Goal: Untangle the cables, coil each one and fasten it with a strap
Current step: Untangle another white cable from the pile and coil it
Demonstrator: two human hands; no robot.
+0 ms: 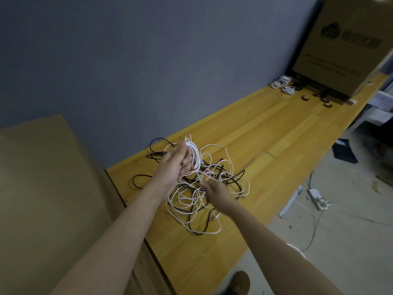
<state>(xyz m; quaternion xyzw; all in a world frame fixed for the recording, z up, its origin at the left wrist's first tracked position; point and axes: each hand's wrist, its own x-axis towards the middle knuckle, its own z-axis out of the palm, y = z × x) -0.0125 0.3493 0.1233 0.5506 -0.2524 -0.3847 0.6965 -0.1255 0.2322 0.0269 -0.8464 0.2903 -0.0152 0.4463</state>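
A tangle of white and black cables (214,188) lies on the yellow wooden table (276,133). My left hand (176,165) is raised above the tangle and grips a coil of white cable (195,156) wound in several loops. A strand runs from that coil down to my right hand (217,194), which pinches the white cable just above the pile. Black cable loops (157,154) spread out to the left of my left hand.
At the far end of the table lie several coiled white cables (284,84) and black straps (306,98) in front of a large cardboard box (348,45). Another cardboard sheet (42,188) stands at the left. A power strip (316,199) lies on the floor at the right.
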